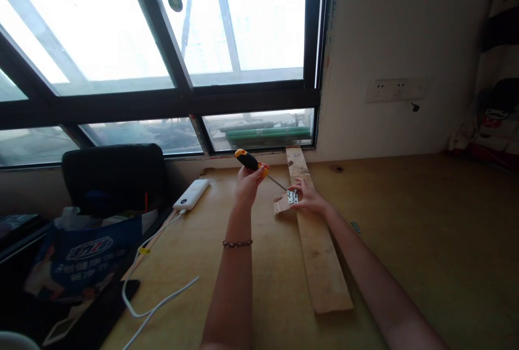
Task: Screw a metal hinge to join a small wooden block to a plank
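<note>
A screwdriver (248, 160) with a black and yellow handle is gripped in my left hand (247, 185). Its shaft slants down to the right, and the tip meets a small metal hinge (292, 197). The hinge lies across a long wooden board (322, 263) and a small wood piece (280, 205) at the board's left side. My right hand (308, 198) presses on the hinge's right side with thumb and fingers, steadying it against the board. Whether a screw sits under the tip is too small to tell.
Several screws (356, 226) lie on the table (397, 285) right of the board. A white power bank (192, 195) with a white cable (162, 302) rests at the left edge. Beyond it stand a black chair (115, 174) and a blue bag (93, 258). A window and wall border the back.
</note>
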{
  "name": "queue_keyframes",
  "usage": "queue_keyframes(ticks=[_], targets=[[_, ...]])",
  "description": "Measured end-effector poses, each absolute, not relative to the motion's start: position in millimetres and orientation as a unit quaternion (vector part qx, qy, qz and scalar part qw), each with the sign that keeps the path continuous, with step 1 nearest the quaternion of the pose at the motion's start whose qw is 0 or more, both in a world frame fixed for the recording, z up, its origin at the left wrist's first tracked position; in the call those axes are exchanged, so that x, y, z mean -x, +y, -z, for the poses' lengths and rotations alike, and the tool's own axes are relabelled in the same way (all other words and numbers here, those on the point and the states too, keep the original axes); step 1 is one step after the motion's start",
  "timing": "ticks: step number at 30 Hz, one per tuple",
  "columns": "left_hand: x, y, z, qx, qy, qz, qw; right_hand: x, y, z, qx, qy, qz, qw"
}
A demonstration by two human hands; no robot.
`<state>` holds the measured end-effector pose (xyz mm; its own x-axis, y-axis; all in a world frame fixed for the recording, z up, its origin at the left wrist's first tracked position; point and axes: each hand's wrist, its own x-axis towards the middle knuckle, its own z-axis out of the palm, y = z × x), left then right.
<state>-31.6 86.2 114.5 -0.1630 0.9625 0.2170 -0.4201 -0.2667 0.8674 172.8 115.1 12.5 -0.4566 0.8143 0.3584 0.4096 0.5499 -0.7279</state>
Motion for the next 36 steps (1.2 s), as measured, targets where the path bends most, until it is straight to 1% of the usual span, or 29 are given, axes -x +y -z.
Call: queue_keyframes(ticks=[4, 13, 20, 22, 24, 26, 27, 29, 31, 32, 36], targets=[[23, 86, -114, -0.408, 0.340, -0.682, 0.503, -172, 115, -13, 0.393, -0.808, -0.265, 0.350], [19, 88, -111, -0.415, 0.341, -0.678, 0.502, -173, 115, -10, 0.380, -0.789, -0.301, 0.376], [17, 92, -108, -0.419, 0.354, -0.681, 0.485, -173, 119, -5, 0.381, -0.781, -0.319, 0.378], [21, 96, -107, -0.403, 0.371, -0.705, 0.450, -174, 119, -4, 0.379, -0.782, -0.322, 0.376], [31, 102, -102, -0.382, 0.421, -0.731, 0.377, -174, 120, -4, 0.377, -0.783, -0.321, 0.375], [44, 108, -94, -0.375, 0.498, -0.715, 0.316, -174, 120, -3, 0.375, -0.785, -0.320, 0.376], [51, 111, -88, -0.380, 0.537, -0.684, 0.317, -174, 120, -3, 0.375, -0.784, -0.319, 0.378], [61, 114, -74, -0.382, 0.593, -0.592, 0.390, -174, 120, -3, 0.372, -0.782, -0.321, 0.383], [64, 116, -59, -0.375, 0.615, -0.494, 0.487, -174, 120, -3, 0.368, -0.780, -0.326, 0.387], [63, 116, -52, -0.372, 0.616, -0.461, 0.519, -173, 120, -3, 0.367, -0.779, -0.328, 0.388], [52, 115, -30, -0.368, 0.599, -0.390, 0.594, -173, 119, -3, 0.362, -0.777, -0.332, 0.394]])
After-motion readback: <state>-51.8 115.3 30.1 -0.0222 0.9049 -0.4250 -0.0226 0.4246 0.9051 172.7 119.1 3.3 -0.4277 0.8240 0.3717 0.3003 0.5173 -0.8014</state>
